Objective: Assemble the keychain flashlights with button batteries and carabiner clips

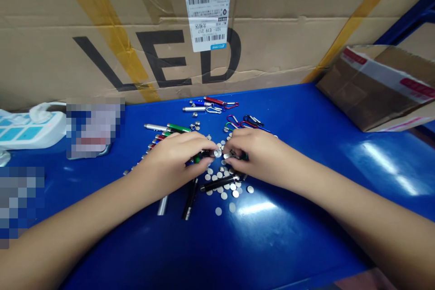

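Observation:
My left hand [180, 152] pinches a dark mini flashlight tube [208, 153], its silvery round end facing right. Just across a narrow gap, my right hand [251, 152] has thumb and fingers closed on a shiny button cell [227, 156]; its curled fingers partly hide what else is in the palm. Many loose button cells [224, 195] are scattered on the blue table beneath both hands. A black mini flashlight [219, 183] lies across them. Left of the cells, another black tube [189, 201] and a silver tube [162, 205] rest partly under my left forearm.
Mini flashlights with carabiner clips, including a red one [214, 100], lie behind the hands. Silver and green tubes [178, 128] sit at left. A white power strip [44, 129] and a blurred phone [97, 127] stand far left. Cardboard boxes [272, 50] border the back and right.

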### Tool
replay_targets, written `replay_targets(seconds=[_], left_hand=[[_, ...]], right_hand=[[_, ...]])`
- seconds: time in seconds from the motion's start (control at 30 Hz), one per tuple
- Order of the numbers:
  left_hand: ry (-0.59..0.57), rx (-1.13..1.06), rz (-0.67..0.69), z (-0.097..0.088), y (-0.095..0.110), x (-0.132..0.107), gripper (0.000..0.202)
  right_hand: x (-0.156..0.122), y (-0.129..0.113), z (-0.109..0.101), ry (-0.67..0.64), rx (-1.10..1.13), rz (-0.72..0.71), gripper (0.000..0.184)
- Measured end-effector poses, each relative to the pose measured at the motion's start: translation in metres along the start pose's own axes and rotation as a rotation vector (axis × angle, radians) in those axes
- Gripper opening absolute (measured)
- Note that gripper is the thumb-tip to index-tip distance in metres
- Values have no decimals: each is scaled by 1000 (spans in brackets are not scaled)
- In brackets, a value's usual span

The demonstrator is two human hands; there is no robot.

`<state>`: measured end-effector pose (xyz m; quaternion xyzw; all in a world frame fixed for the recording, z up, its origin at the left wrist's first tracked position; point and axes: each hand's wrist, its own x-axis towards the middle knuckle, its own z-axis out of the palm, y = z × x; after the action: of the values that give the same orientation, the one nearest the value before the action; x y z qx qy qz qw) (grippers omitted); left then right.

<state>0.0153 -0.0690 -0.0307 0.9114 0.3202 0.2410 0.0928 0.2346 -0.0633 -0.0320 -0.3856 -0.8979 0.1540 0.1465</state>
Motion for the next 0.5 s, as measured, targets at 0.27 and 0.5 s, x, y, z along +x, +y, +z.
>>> replay_targets(seconds=[0.27,0.5], left_hand=[[10,-69,34,0,1,-1,17],[24,-50,39,0,1,0,16]], right_hand=[[-6,-12,-9,323,223,-189,9],[-7,-11,-9,326,206,-158,18]])
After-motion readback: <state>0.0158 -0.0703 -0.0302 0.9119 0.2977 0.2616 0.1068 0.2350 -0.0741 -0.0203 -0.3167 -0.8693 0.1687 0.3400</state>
